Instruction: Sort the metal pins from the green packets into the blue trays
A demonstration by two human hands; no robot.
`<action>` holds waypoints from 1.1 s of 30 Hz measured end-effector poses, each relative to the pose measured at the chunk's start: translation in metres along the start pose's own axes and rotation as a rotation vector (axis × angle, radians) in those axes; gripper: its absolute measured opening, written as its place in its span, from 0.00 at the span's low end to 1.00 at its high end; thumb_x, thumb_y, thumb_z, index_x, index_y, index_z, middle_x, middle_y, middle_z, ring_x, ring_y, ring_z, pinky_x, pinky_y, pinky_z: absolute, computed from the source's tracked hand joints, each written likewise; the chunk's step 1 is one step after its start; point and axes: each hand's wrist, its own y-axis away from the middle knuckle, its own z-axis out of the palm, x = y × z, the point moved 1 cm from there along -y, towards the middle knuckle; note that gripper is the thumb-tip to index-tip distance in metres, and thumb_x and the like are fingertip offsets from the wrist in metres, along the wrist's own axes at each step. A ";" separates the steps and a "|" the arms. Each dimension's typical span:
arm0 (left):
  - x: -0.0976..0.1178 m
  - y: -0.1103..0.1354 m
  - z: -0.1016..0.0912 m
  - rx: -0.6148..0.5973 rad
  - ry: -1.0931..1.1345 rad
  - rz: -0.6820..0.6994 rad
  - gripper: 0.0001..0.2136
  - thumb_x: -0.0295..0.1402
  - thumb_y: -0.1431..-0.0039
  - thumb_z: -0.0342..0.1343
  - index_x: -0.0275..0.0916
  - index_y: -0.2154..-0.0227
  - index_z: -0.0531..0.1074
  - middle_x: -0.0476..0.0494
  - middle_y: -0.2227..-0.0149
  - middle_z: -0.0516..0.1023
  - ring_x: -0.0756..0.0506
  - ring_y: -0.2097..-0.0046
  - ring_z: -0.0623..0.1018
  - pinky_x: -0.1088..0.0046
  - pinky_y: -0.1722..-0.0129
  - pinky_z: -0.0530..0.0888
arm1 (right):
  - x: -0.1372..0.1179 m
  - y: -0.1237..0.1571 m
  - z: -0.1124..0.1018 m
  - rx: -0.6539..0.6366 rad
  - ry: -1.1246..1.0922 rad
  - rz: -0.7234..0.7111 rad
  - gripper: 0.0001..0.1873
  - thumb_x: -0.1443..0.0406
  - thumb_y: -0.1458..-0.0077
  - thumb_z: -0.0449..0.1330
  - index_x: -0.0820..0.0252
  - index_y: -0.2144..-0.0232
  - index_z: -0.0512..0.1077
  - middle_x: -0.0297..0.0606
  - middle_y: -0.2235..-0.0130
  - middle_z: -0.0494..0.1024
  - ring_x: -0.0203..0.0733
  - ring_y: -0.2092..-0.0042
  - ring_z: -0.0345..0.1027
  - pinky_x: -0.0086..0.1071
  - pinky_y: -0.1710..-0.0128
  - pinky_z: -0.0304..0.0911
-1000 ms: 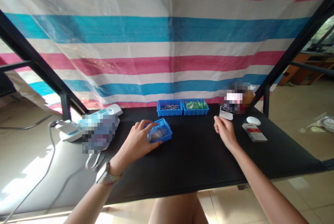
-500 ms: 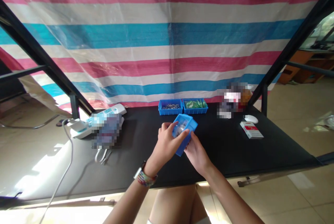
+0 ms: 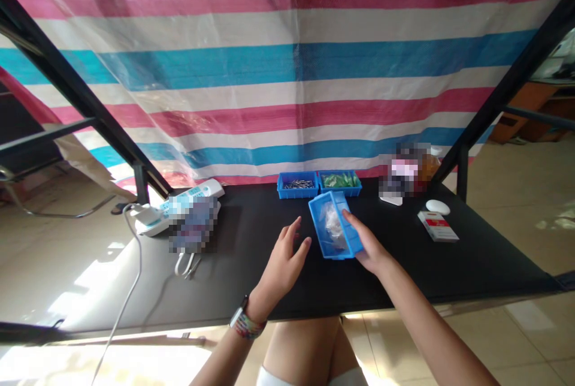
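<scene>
My right hand (image 3: 366, 246) grips a small blue plastic bin (image 3: 335, 225) by its right side, holding it a little above the black table (image 3: 449, 266). A clear bag of small parts (image 3: 333, 225) lies inside the bin. To the left of the bin, my left hand (image 3: 283, 260) hovers with fingers apart and nothing in it. A watch and a beaded band sit on that wrist.
Two more blue bins stand at the back of the table, one with metal parts (image 3: 295, 184), one with green parts (image 3: 339, 181). A white power strip (image 3: 179, 206) and scissors (image 3: 186, 264) lie at the left. A red-and-white box (image 3: 438, 225) and a white oval object (image 3: 437, 207) lie at the right.
The blue bin went from my left hand at the table's left to both hands, then into my right hand alone. My left hand has let go and opened.
</scene>
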 end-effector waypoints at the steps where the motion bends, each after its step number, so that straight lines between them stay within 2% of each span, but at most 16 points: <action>1: -0.007 0.005 0.003 0.026 -0.095 0.003 0.30 0.46 0.28 0.51 0.40 0.29 0.60 0.32 0.35 0.71 0.35 0.38 0.75 0.51 0.37 0.73 | -0.009 -0.004 0.001 -0.036 0.126 -0.025 0.28 0.47 0.44 0.70 0.56 0.48 0.81 0.42 0.54 0.87 0.57 0.49 0.80 0.48 0.45 0.73; 3: -0.015 0.018 0.012 0.084 -0.335 -0.004 0.32 0.45 0.29 0.52 0.34 0.29 0.59 0.27 0.34 0.70 0.30 0.33 0.70 0.43 0.33 0.67 | -0.027 -0.012 0.005 -0.137 0.363 -0.086 0.30 0.48 0.45 0.71 0.53 0.44 0.79 0.40 0.50 0.86 0.57 0.47 0.79 0.48 0.41 0.70; 5: -0.017 0.032 0.023 0.164 -0.548 -0.005 0.34 0.46 0.31 0.54 0.29 0.30 0.60 0.23 0.31 0.66 0.24 0.28 0.61 0.38 0.32 0.62 | -0.041 -0.022 0.010 -0.195 0.570 -0.138 0.34 0.48 0.45 0.71 0.49 0.39 0.76 0.39 0.44 0.82 0.58 0.42 0.76 0.50 0.38 0.67; 7: -0.015 0.045 0.034 0.208 -0.674 0.045 0.36 0.46 0.30 0.53 0.27 0.29 0.57 0.22 0.28 0.59 0.24 0.25 0.55 0.38 0.31 0.61 | -0.051 -0.032 0.014 -0.182 0.801 -0.210 0.38 0.48 0.48 0.73 0.46 0.37 0.74 0.39 0.40 0.79 0.60 0.38 0.71 0.51 0.35 0.63; 10: -0.011 0.058 0.045 0.228 -0.770 0.112 0.38 0.46 0.29 0.51 0.24 0.27 0.53 0.19 0.27 0.57 0.26 0.24 0.52 0.42 0.30 0.62 | -0.059 -0.043 0.017 -0.163 1.101 -0.290 0.40 0.46 0.49 0.73 0.44 0.36 0.73 0.42 0.41 0.77 0.60 0.38 0.70 0.53 0.33 0.59; 14: -0.008 0.062 0.045 0.221 -0.836 0.116 0.38 0.48 0.29 0.50 0.18 0.30 0.58 0.15 0.28 0.58 0.26 0.24 0.51 0.43 0.29 0.61 | -0.069 -0.043 0.016 -0.171 1.242 -0.350 0.40 0.47 0.49 0.73 0.43 0.36 0.73 0.42 0.46 0.77 0.58 0.42 0.72 0.52 0.36 0.61; 17: -0.003 0.061 0.034 0.193 -0.877 0.103 0.38 0.51 0.30 0.51 0.15 0.35 0.65 0.12 0.29 0.59 0.24 0.24 0.52 0.42 0.29 0.61 | -0.080 -0.035 0.012 -0.116 1.114 -0.422 0.37 0.49 0.49 0.74 0.44 0.38 0.75 0.42 0.42 0.77 0.60 0.39 0.70 0.53 0.34 0.59; 19: 0.003 0.060 0.021 0.168 -0.887 0.083 0.38 0.52 0.31 0.52 0.15 0.38 0.69 0.11 0.31 0.62 0.22 0.26 0.57 0.42 0.31 0.63 | -0.084 -0.029 0.007 -0.092 0.880 -0.414 0.33 0.49 0.47 0.72 0.45 0.40 0.77 0.40 0.41 0.78 0.61 0.37 0.69 0.53 0.33 0.59; 21: 0.010 0.058 0.004 0.126 -0.862 0.040 0.32 0.51 0.31 0.53 0.21 0.43 0.76 0.15 0.35 0.70 0.21 0.31 0.66 0.41 0.35 0.67 | -0.082 -0.023 0.002 -0.079 0.568 -0.360 0.29 0.50 0.44 0.70 0.45 0.42 0.77 0.38 0.44 0.81 0.61 0.39 0.71 0.54 0.35 0.63; 23: 0.020 0.054 -0.015 0.064 -0.797 -0.025 0.25 0.49 0.30 0.52 0.30 0.52 0.81 0.22 0.44 0.79 0.23 0.40 0.76 0.40 0.42 0.71 | -0.070 -0.019 -0.002 -0.060 0.259 -0.317 0.29 0.50 0.44 0.68 0.46 0.42 0.75 0.37 0.46 0.83 0.60 0.42 0.74 0.54 0.40 0.69; 25: 0.031 0.046 -0.032 0.023 -0.684 -0.073 0.23 0.50 0.29 0.50 0.36 0.60 0.82 0.29 0.55 0.83 0.26 0.49 0.79 0.41 0.47 0.73 | -0.052 -0.015 0.000 -0.053 0.035 -0.313 0.30 0.52 0.47 0.67 0.48 0.42 0.74 0.37 0.49 0.84 0.60 0.44 0.76 0.54 0.44 0.71; 26: 0.037 0.041 -0.039 0.027 -0.587 -0.056 0.22 0.50 0.29 0.51 0.37 0.54 0.80 0.32 0.55 0.82 0.29 0.50 0.80 0.43 0.47 0.74 | -0.041 -0.013 0.003 -0.070 -0.030 -0.301 0.31 0.54 0.49 0.67 0.49 0.42 0.74 0.37 0.51 0.85 0.60 0.45 0.76 0.54 0.45 0.72; 27: 0.043 0.035 -0.045 0.028 -0.461 0.000 0.23 0.51 0.29 0.53 0.38 0.45 0.76 0.33 0.49 0.81 0.32 0.47 0.80 0.47 0.45 0.75 | -0.030 -0.012 0.008 -0.099 -0.071 -0.275 0.31 0.56 0.50 0.67 0.49 0.43 0.74 0.37 0.53 0.85 0.60 0.46 0.77 0.54 0.45 0.72; 29: 0.054 0.020 -0.052 0.037 -0.274 0.126 0.32 0.50 0.32 0.58 0.44 0.30 0.60 0.33 0.35 0.71 0.34 0.37 0.74 0.52 0.38 0.73 | -0.010 -0.010 0.024 -0.170 -0.116 -0.226 0.31 0.60 0.53 0.68 0.50 0.44 0.74 0.37 0.56 0.85 0.60 0.48 0.78 0.54 0.46 0.72; 31: 0.061 0.004 -0.056 0.031 -0.216 0.217 0.42 0.49 0.37 0.64 0.49 0.25 0.51 0.35 0.30 0.63 0.31 0.30 0.66 0.49 0.33 0.68 | 0.006 -0.008 0.043 -0.253 -0.114 -0.200 0.29 0.62 0.51 0.67 0.49 0.45 0.74 0.36 0.54 0.84 0.58 0.48 0.78 0.54 0.45 0.72; 33: 0.064 -0.009 -0.061 -0.002 -0.158 0.225 0.45 0.45 0.38 0.65 0.51 0.24 0.47 0.35 0.30 0.62 0.31 0.32 0.68 0.51 0.35 0.70 | 0.012 -0.008 0.061 -0.323 -0.106 -0.221 0.29 0.63 0.50 0.66 0.46 0.44 0.73 0.35 0.50 0.83 0.56 0.47 0.77 0.53 0.44 0.71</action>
